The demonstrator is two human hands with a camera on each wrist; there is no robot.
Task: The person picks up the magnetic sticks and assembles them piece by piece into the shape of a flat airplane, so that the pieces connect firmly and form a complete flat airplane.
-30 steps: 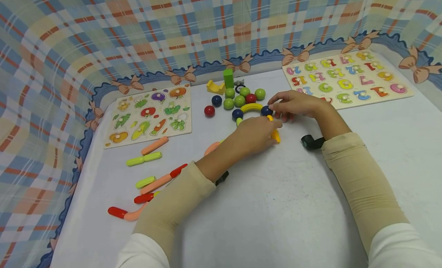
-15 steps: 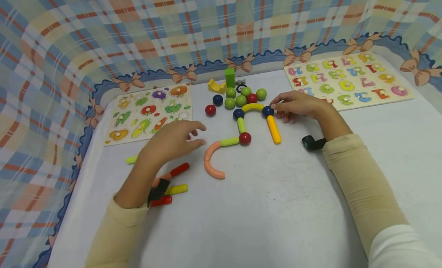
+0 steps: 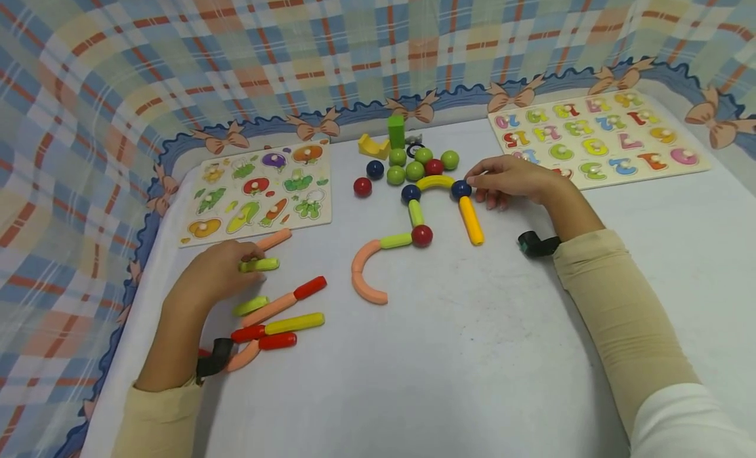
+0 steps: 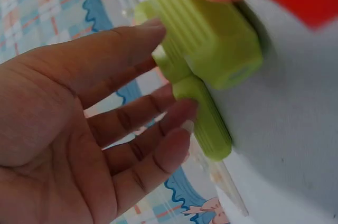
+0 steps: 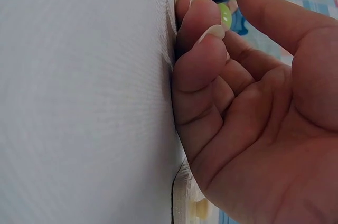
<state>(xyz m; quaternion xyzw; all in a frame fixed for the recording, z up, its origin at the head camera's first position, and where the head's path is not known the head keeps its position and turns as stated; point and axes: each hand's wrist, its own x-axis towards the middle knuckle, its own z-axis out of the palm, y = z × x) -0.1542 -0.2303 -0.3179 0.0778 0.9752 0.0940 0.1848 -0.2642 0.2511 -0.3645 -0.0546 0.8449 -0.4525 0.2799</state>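
Note:
In the head view my left hand is at a light-green stick with a narrow waist on the left of the table. Its fingertips touch the stick in the left wrist view, the thumb apart from the fingers; a thicker light-green stick lies closer to that camera. My right hand holds a dark-blue ball with thumb and index finger, other fingers curled on the table. That ball joins a yellow arc and an orange-yellow stick. The chain continues through another blue ball, a red ball and pink arcs.
Red sticks, pink sticks and a yellow stick lie at left. Several green balls sit behind the chain, near a green block. A vegetable puzzle board and a number puzzle board flank them.
My left hand has left the orange-yellow stick by the chain and moved left to the light-green stick. My right hand stays at the blue ball.

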